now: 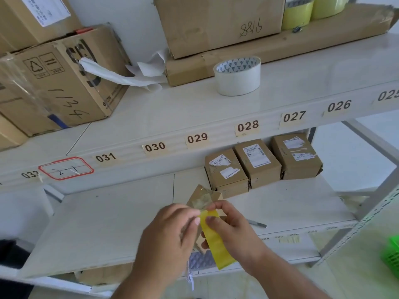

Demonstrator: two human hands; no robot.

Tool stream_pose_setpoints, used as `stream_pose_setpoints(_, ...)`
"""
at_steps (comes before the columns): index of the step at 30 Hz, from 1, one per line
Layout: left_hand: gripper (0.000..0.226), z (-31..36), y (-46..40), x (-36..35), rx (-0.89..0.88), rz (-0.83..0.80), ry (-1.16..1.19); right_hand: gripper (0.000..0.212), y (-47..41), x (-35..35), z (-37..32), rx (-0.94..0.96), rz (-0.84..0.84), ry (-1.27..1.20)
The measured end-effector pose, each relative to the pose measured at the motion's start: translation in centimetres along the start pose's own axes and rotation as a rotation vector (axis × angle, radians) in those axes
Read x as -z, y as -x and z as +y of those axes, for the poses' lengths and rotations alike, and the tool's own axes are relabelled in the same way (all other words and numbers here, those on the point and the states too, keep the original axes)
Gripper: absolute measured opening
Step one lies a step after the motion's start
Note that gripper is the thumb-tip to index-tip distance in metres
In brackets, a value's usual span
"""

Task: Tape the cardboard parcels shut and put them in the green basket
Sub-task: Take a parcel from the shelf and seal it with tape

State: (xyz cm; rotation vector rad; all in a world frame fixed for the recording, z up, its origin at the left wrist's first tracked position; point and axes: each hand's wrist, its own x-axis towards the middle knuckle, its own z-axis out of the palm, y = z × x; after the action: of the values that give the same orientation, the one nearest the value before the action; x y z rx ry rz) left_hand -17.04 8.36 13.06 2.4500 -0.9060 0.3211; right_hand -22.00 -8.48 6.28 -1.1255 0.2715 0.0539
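Taping step. Both hands w/ parcel (204,199) just below shelf (129,212) front edge. Left hand (170,236) grips parcel; right hand (232,223) pinches yellow tape strip (216,242) onto it. Next, prob: smooth strip down, then basket (391,255), far right of shelf.

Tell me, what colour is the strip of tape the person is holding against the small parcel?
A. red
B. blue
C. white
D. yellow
D: the strip of tape held by the left hand and right hand against the small parcel is yellow; the white roll of tape sits untouched on the shelf above.
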Motion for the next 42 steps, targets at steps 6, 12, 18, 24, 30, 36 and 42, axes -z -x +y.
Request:
stream_pose_setpoints(6,0.038,0.1,-1.8,-0.8,0.024,-0.109,-0.133,0.010,0.5,-0.3,-0.1,0.024,-0.061,0.079)
stream_pose_setpoints(12,0.037,0.0,-2.8,-0.9,0.151,-0.153,-0.053,0.010,0.5,-0.1,-0.7,0.042,-0.086,0.085)
stream_pose_setpoints(18,0.036,0.3,-3.2,-1.3,0.195,-0.204,-0.034,0.012,0.5,0.3,-0.9,0.046,-0.096,0.084)
stream_pose_setpoints(24,0.032,0.8,-3.5,-1.4,0.227,-0.211,-0.003,0.016,0.5,0.4,-1.1,0.048,-0.109,0.091)
stream_pose_setpoints(30,0.026,0.8,-3.4,-1.6,0.245,-0.203,0.005,0.011,0.8,0.6,-1.1,0.047,-0.118,0.115)
stream_pose_setpoints(36,0.019,1.0,-3.3,-1.8,0.255,-0.210,0.010,0.013,0.7,0.8,-0.9,0.041,-0.101,0.147)
stream_pose_setpoints(42,0.009,1.1,-3.0,-1.8,0.262,-0.199,0.021,0.012,0.9,0.7,-1.0,0.016,-0.104,0.137)
